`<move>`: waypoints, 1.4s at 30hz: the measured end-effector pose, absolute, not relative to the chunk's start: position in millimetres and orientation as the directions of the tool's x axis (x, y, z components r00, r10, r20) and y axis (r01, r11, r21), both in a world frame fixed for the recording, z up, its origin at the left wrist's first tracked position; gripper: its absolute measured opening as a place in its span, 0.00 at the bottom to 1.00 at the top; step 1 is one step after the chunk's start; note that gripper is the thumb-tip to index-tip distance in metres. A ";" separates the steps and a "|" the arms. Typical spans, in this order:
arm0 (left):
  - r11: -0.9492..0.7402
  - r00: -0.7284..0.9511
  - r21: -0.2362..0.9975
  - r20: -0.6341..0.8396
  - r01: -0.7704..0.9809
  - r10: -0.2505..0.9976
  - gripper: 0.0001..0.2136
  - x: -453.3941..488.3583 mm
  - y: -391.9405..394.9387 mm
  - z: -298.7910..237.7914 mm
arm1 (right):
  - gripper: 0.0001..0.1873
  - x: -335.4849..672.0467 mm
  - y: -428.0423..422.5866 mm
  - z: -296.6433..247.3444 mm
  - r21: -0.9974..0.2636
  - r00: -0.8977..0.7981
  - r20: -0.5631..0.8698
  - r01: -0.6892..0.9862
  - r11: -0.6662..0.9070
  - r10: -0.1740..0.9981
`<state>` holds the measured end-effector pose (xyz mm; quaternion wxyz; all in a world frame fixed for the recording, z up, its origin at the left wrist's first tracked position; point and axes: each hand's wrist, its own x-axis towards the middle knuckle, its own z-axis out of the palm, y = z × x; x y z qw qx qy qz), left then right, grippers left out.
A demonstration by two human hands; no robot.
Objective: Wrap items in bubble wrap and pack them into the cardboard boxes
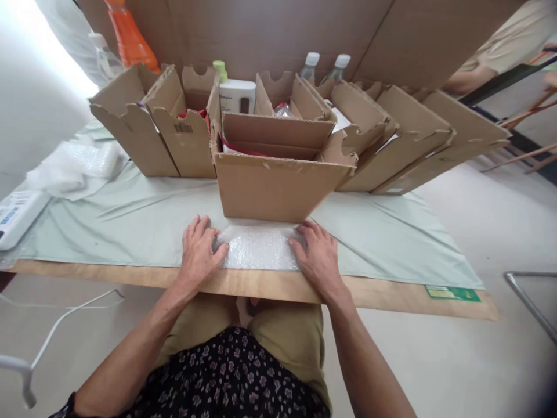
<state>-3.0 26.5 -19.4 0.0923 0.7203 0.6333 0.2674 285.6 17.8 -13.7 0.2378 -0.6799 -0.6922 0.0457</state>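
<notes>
A sheet of bubble wrap [261, 248] lies flat on the cloth at the table's near edge, just in front of a cardboard box. My left hand [200, 247] rests on its left end, palm down, fingers spread and the thumb pointing inward. On the right end my right hand [317, 249] lies the same way, with its fingers stretched out toward the box. Both hands press on the wrap without gripping it. Directly behind stands the open cardboard box [278, 188], with something red and white partly visible inside.
More open cardboard boxes [161, 142] stand in a row behind, holding a white pump bottle [237, 96] and other goods. Crumpled bubble wrap [78, 165] and a white package [20, 217] lie at left. Another person's arm [472, 75] shows at upper right.
</notes>
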 end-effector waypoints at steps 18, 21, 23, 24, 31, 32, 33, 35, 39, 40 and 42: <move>-0.432 0.419 0.527 0.153 0.732 0.895 0.16 -30.2 56.4 31.3 | 0.17 169.0 -132.6 -17.6 -0.977 -0.062 -0.167 0.147 -0.157 0.984; -0.603 0.534 0.486 0.290 0.633 0.794 0.14 -8.3 60.1 26.6 | 0.24 164.7 -146.2 -31.1 -0.983 0.047 0.006 0.185 -0.003 0.999; -0.662 0.551 0.442 0.367 0.605 0.749 0.12 7.7 62.8 26.0 | 0.25 171.6 -151.2 -34.2 -0.973 0.090 0.090 0.221 0.068 0.992; -0.678 0.555 0.415 0.389 0.607 0.735 0.12 15.3 64.2 26.3 | 0.24 176.1 -152.0 -33.9 -0.969 0.096 0.094 0.237 0.069 0.991; -0.722 0.576 0.450 0.437 0.525 0.691 0.18 9.8 29.8 34.7 | 0.15 185.7 -141.7 -24.1 -0.985 0.117 -0.142 0.084 -0.152 0.983; -0.716 0.599 0.510 0.408 0.476 0.689 0.19 -1.2 16.0 36.6 | 0.14 184.7 -140.7 -23.4 -0.984 0.100 -0.173 0.018 -0.176 0.980; -0.690 0.657 0.585 0.325 0.425 0.680 0.22 -13.0 1.6 38.1 | 0.15 184.0 -139.9 -22.6 -0.976 0.086 -0.214 -0.052 -0.210 0.973; -0.656 0.756 0.654 0.192 0.377 0.625 0.34 -33.9 -24.6 38.9 | 0.16 183.7 -137.6 -20.3 -0.937 0.074 -0.305 -0.204 -0.285 0.949; -0.625 0.705 0.660 0.200 0.416 0.681 0.32 -43.6 -52.2 24.9 | 0.21 187.1 -129.5 -13.8 -0.821 0.010 -0.394 -0.453 -0.347 0.919; -0.600 0.637 0.673 0.242 0.434 0.732 0.24 -39.2 -53.7 19.5 | 0.22 188.3 -127.9 -12.6 -0.807 -0.009 -0.386 -0.482 -0.343 0.922; -0.519 0.470 0.698 0.288 0.494 0.835 0.15 -27.2 -52.8 10.3 | 0.25 190.8 -127.3 -11.0 -0.827 -0.004 -0.339 -0.476 -0.300 0.941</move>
